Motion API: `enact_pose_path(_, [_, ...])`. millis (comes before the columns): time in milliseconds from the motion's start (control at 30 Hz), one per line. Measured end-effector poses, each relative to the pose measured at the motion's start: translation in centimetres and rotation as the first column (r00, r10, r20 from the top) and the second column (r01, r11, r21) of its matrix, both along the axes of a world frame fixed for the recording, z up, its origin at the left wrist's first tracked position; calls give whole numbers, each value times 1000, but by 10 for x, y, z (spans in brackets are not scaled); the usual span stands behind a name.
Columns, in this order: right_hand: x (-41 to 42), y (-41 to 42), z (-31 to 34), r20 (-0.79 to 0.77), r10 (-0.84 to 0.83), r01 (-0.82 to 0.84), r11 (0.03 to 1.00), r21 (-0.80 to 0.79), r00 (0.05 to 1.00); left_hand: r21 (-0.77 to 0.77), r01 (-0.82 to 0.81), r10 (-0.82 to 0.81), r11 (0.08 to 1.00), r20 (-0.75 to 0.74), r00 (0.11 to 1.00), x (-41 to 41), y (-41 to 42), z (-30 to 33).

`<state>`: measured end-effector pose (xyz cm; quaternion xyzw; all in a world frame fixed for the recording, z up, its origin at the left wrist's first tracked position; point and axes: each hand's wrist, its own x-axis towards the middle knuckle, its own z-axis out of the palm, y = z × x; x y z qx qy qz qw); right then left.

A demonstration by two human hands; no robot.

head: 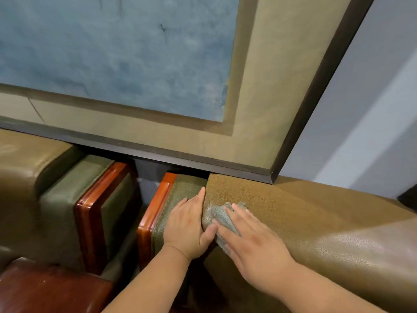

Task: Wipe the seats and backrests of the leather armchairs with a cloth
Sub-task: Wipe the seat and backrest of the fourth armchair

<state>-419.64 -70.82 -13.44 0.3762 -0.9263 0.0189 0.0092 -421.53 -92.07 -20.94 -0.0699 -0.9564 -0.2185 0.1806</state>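
Observation:
An olive-brown leather armchair's backrest fills the lower right of the head view. A grey-green cloth lies on the backrest's left top corner. My right hand presses flat on the cloth with straight fingers. My left hand lies flat against the chair's left side panel, its thumb touching the cloth's lower edge. Part of the cloth is hidden under my right hand.
A second leather armchair with red-brown wooden trim stands to the left, a narrow gap between the two. A large framed picture hangs on the wall just above the backrests. A wooden armrest sits at the bottom left.

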Motion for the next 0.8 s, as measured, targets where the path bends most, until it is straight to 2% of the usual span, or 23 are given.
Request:
enact_pose_path(67, [-34, 3, 13, -37, -14, 16, 999, 38, 999, 1, -5, 5, 1000, -11, 1000, 0, 0, 0])
enact_pose_path(133, [-71, -2, 28, 90, -183, 185, 983, -13, 979, 0, -15, 15, 1000, -22, 1000, 1, 0, 2])
enact_pose_path(233, [-67, -2, 20, 139, -299, 307, 951, -43, 944, 7, -28, 28, 1000, 1, 1000, 2, 1, 6])
enact_pose_path(367, [7, 25, -1, 1, -135, 135, 991, -13, 991, 19, 7, -7, 1000, 8, 1000, 0, 0, 5])
enact_pose_path(433, [-4, 45, -1, -34, -53, 55, 996, 76, 998, 19, 17, -17, 1000, 23, 1000, -1, -1, 5])
enact_pose_path(467, [-19, 50, 3, -26, -73, 75, 994, 85, 997, 18, 15, -15, 1000, 33, 999, -1, -1, 6])
enact_pose_path(567, [-61, 46, 15, 122, -373, 377, 926, -7, 920, 13, 4, -5, 1000, 59, 998, 1, 0, 10])
enact_pose_path(633, [-55, 37, 10, 131, -438, 444, 895, -27, 890, 18, 2, -3, 1000, 69, 998, 3, 1, 12])
enact_pose_path(667, [-37, 33, 6, 94, -406, 410, 912, -26, 909, 19, 3, -4, 1000, 68, 998, 3, 1, 12])
enact_pose_path(733, [6, 35, -7, 9, -234, 234, 972, 10, 972, 18, 5, -6, 1000, 64, 998, 2, 1, 11])
enact_pose_path(800, [25, 52, -12, 8, -55, 54, 994, 99, 998, 13, -2, 1, 1000, 67, 998, 2, 2, 12])
